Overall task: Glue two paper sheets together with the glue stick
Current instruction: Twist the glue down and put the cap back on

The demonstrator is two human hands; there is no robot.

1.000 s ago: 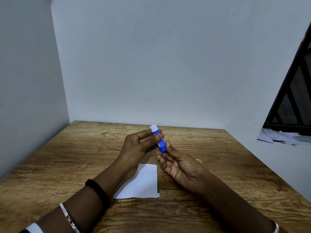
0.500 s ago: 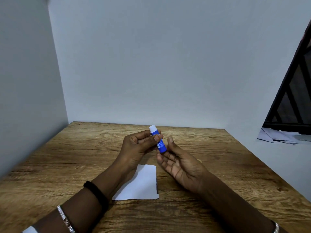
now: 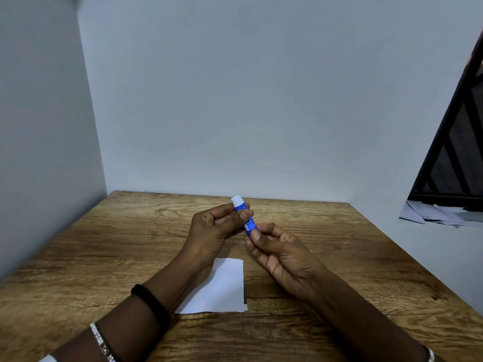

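Glue stick (image 3: 248,222) in the head view is tilted above the bench (image 3: 104,244), behind the paper (image 3: 222,288). Left grip (image 3: 211,231) pinches its upper part; right grip (image 3: 282,254), relaxed a moment ago, now pinches the lower end, probably to open it.

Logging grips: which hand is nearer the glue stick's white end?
Left. The left hand grips below the white end; the right hand pinches the glue stick at its opposite end.
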